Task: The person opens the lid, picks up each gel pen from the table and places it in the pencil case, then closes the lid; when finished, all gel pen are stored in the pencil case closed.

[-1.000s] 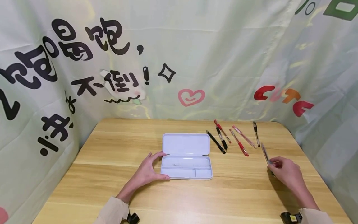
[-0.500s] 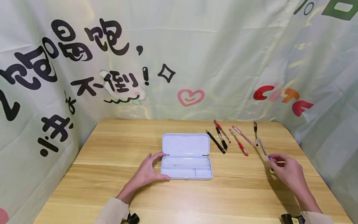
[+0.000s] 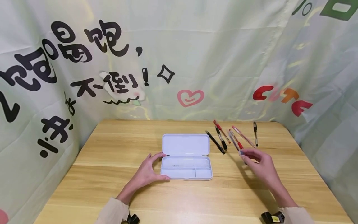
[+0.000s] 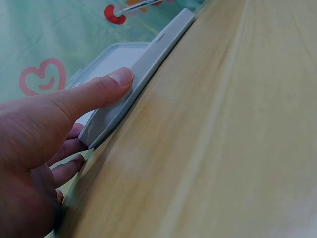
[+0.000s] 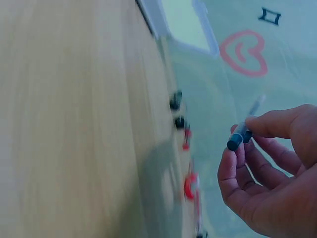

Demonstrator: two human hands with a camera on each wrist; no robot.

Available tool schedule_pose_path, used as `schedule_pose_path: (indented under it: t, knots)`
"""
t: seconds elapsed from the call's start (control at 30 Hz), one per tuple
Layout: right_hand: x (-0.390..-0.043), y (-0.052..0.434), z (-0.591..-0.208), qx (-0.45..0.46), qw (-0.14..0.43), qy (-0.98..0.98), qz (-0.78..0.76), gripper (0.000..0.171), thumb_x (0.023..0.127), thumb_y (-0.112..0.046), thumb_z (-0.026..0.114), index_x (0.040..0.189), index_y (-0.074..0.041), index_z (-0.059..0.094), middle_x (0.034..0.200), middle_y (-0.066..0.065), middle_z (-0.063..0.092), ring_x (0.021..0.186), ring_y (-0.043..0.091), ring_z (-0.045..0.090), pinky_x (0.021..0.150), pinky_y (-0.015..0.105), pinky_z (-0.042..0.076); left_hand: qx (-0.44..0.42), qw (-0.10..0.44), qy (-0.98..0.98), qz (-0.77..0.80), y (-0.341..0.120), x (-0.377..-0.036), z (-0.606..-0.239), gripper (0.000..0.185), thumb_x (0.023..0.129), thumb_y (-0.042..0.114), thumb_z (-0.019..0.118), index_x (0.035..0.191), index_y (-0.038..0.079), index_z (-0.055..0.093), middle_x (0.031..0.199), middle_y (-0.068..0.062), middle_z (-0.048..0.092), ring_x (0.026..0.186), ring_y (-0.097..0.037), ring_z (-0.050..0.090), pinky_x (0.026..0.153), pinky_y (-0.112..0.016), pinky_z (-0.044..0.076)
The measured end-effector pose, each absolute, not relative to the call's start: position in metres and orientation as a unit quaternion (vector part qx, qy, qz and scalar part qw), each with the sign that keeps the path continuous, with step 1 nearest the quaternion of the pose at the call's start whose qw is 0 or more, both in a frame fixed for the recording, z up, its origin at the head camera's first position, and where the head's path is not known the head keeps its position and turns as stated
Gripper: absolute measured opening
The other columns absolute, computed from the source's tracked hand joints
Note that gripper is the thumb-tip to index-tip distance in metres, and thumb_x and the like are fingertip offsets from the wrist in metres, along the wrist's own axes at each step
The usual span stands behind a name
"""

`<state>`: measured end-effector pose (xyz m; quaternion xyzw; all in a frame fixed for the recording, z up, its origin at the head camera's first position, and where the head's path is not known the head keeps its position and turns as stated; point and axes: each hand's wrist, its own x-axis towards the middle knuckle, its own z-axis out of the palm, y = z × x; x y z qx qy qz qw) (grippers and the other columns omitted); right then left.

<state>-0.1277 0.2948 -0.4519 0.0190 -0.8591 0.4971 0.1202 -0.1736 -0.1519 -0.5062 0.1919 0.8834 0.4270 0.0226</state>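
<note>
A pale lilac pencil case lies on the table with its lid up. It has a long compartment behind and two smaller ones in front. My left hand holds its left end, thumb against the front wall and a finger at the back corner. To the right of the case, my right hand pinches a slim clear-barrelled pen with a dark end above the table. In the right wrist view that pen sits between thumb and fingertips.
Several pens lie at the back right: a black pen, a black-capped clear pen, a red pen, a pink pen and another black-capped pen. A red-grip pen is partly behind the held one. Printed curtains enclose the table.
My right hand has lifted the clear pen off the table's right side and carried it left towards the case. My left hand and the case have stayed in place.
</note>
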Motion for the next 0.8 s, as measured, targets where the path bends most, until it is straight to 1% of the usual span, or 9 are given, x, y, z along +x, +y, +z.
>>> schedule_pose_path:
  t: [0.07, 0.13, 0.3, 0.47, 0.6, 0.7, 0.8]
  knots:
    - [-0.130, 0.285, -0.451, 0.023, 0.116, -0.857, 0.501, 0.025, 0.098, -0.011, 0.071, 0.119, 0.002, 0.071, 0.111, 0.019, 0.072, 0.093, 0.001, 0.066, 0.077, 0.017, 0.058, 0.190, 0.024, 0.884, 0.427, -0.152, -0.173, -0.506, 0.094, 0.061, 0.052, 0.097, 0.141, 0.022, 0.060, 0.151, -0.010, 0.054, 0.143, -0.061, 0.025, 0.112, -0.079, 0.021]
    - [-0.133, 0.274, -0.450, 0.030, 0.114, -0.857, 0.501, 0.023, 0.098, -0.011, 0.071, 0.118, 0.001, 0.071, 0.112, 0.018, 0.071, 0.095, 0.000, 0.065, 0.080, 0.014, 0.057, 0.194, 0.023, 0.882, 0.428, -0.152, -0.174, -0.507, 0.094, 0.061, 0.052, 0.097, 0.141, 0.021, 0.060, 0.151, -0.010, 0.054, 0.144, -0.057, 0.029, 0.114, -0.077, 0.020]
    - [-0.144, 0.246, -0.450, 0.057, 0.104, -0.854, 0.506, 0.019, 0.096, -0.006, 0.072, 0.114, -0.001, 0.073, 0.108, 0.015, 0.073, 0.093, 0.007, 0.068, 0.080, 0.019, 0.059, 0.204, 0.015, 0.879, 0.430, -0.153, -0.176, -0.508, 0.093, 0.061, 0.050, 0.097, 0.140, 0.019, 0.060, 0.149, -0.010, 0.056, 0.144, -0.048, 0.036, 0.119, -0.071, 0.016]
    - [-0.155, 0.219, -0.454, 0.090, 0.110, -0.851, 0.505, 0.016, 0.093, 0.001, 0.073, 0.108, -0.003, 0.076, 0.102, 0.010, 0.075, 0.088, 0.017, 0.069, 0.078, 0.026, 0.061, 0.202, 0.020, 0.880, 0.429, -0.153, -0.175, -0.509, 0.094, 0.060, 0.051, 0.097, 0.140, 0.019, 0.060, 0.149, -0.009, 0.056, 0.145, -0.048, 0.035, 0.120, -0.070, 0.016]
    - [-0.160, 0.198, -0.459, 0.114, 0.109, -0.846, 0.510, 0.017, 0.090, 0.005, 0.074, 0.105, -0.003, 0.077, 0.098, 0.009, 0.075, 0.088, 0.022, 0.070, 0.078, 0.030, 0.062, 0.198, 0.023, 0.882, 0.427, -0.153, -0.174, -0.510, 0.095, 0.060, 0.053, 0.097, 0.141, 0.021, 0.059, 0.150, -0.008, 0.055, 0.145, -0.052, 0.031, 0.117, -0.073, 0.018]
    - [-0.163, 0.184, -0.462, 0.130, 0.102, -0.848, 0.504, 0.018, 0.088, 0.005, 0.076, 0.103, -0.004, 0.078, 0.095, 0.008, 0.076, 0.086, 0.022, 0.071, 0.077, 0.031, 0.062, 0.194, 0.021, 0.883, 0.426, -0.153, -0.174, -0.510, 0.095, 0.060, 0.053, 0.097, 0.141, 0.022, 0.060, 0.150, -0.008, 0.055, 0.144, -0.056, 0.029, 0.115, -0.075, 0.020]
    - [-0.163, 0.171, -0.465, 0.143, 0.094, -0.856, 0.488, 0.018, 0.086, 0.006, 0.078, 0.100, -0.006, 0.079, 0.091, 0.007, 0.076, 0.081, 0.020, 0.070, 0.074, 0.029, 0.062, 0.192, 0.021, 0.884, 0.426, -0.153, -0.174, -0.509, 0.094, 0.060, 0.053, 0.097, 0.141, 0.023, 0.060, 0.150, -0.007, 0.055, 0.144, -0.058, 0.028, 0.114, -0.076, 0.021]
